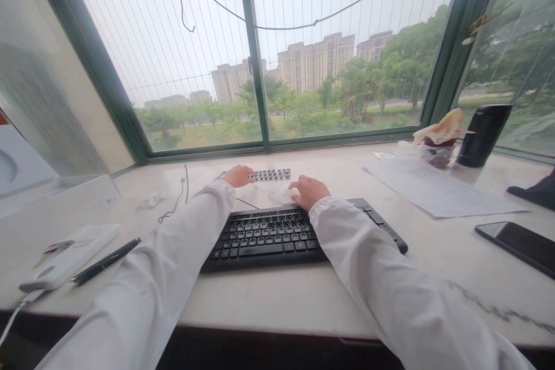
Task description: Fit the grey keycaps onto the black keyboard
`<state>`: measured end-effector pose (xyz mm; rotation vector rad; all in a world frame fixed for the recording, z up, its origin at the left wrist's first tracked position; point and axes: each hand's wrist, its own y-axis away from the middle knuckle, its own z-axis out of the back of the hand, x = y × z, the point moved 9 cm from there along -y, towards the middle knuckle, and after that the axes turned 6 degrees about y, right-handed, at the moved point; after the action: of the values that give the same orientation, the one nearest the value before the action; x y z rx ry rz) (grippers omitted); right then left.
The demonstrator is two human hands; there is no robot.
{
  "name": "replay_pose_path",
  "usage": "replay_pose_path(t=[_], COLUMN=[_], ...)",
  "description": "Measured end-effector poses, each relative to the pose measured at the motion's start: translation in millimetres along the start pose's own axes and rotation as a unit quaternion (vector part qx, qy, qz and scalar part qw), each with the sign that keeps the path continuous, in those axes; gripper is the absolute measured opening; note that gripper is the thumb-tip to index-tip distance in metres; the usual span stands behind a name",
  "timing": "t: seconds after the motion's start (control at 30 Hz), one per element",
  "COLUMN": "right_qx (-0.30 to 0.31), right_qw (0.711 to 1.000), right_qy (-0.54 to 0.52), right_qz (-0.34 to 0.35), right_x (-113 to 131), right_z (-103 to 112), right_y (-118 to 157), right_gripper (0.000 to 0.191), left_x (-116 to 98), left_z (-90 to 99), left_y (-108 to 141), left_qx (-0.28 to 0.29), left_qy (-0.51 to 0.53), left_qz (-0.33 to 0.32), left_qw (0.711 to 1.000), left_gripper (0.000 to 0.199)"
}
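My left hand (240, 176) reaches to the left end of several rows of loose keycaps (273, 174) lying on the white sill behind the keyboard. Its fingers are drawn together at the nearest keycaps; what they pinch, if anything, is too small to make out. Just behind the keyboard's back edge, my right hand (310, 191) has bent fingers against a pale, crumpled tissue (286, 195). The black keyboard (269, 237) lies between my forearms. Its upper rows show bare key sockets, while lower rows carry caps. My right sleeve covers part of its right side.
To the left are a black pen (106, 260), a white power bank (69, 260) with a cable, and a white box (60, 214). A paper sheet (437, 185), a phone (520, 245) and a black tumbler (483, 136) stand or lie right. A window (260, 69) rises behind.
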<state>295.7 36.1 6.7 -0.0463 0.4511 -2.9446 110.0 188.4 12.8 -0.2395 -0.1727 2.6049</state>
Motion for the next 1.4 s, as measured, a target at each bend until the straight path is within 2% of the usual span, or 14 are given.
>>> replay_pose_path(t=[0.17,0.33,0.5,0.63,0.77,0.9,0.97,1.03,1.13,1.2,1.3,1.4], right_qx=[-0.001,-0.017,-0.019,0.017,0.042,0.041,0.038,0.024,-0.008,-0.059,-0.153,-0.193], right_qw=[0.999,1.0,0.999,0.997,0.993,0.994,0.994,0.995,0.997,0.994,0.976,0.953], right_qy=[0.023,0.023,-0.014,-0.07,-0.099,-0.096,-0.093,-0.086,-0.076,-0.078,-0.095,-0.118], right_qz=[-0.022,0.003,0.032,-0.013,-0.042,-0.04,-0.041,-0.034,0.001,0.04,0.12,0.2], right_x=[2,9,14,4,-3,-5,-7,-6,1,11,31,49], right_z=[5,5,-3,-14,-19,-22,-24,-23,-14,0,24,32], right_y=[2,1,-1,-5,-8,-10,-12,-13,-14,-11,-2,6], right_gripper=[0.025,0.034,0.036,0.019,0.018,0.017,0.025,0.034,0.028,0.028,0.034,0.033], left_x=[2,-4,-24,-37,-41,-54,-67,-81,-100,-110,-118,-116], left_z=[-10.5,-5.3,16.4,38.9,60.7,63.3,58.0,51.6,44.3,40.3,34.9,32.8], left_y=[-25,-22,3,33,62,83,87,88,91,94,101,104], left_qx=[0.009,-0.009,-0.044,-0.075,-0.123,-0.141,-0.14,-0.138,-0.146,-0.154,-0.164,-0.179], left_qy=[-0.009,-0.019,-0.025,-0.026,0.01,0.056,0.069,0.069,0.053,0.044,0.055,0.098], left_qz=[0.002,-0.012,-0.039,-0.043,-0.021,-0.005,-0.011,-0.023,-0.05,-0.076,-0.118,-0.139], left_qw=[1.0,1.0,0.998,0.996,0.992,0.988,0.988,0.988,0.987,0.984,0.978,0.969], left_gripper=[0.033,0.026,0.027,0.028,0.026,0.024,0.023,0.021,0.019,0.018,0.017,0.017])
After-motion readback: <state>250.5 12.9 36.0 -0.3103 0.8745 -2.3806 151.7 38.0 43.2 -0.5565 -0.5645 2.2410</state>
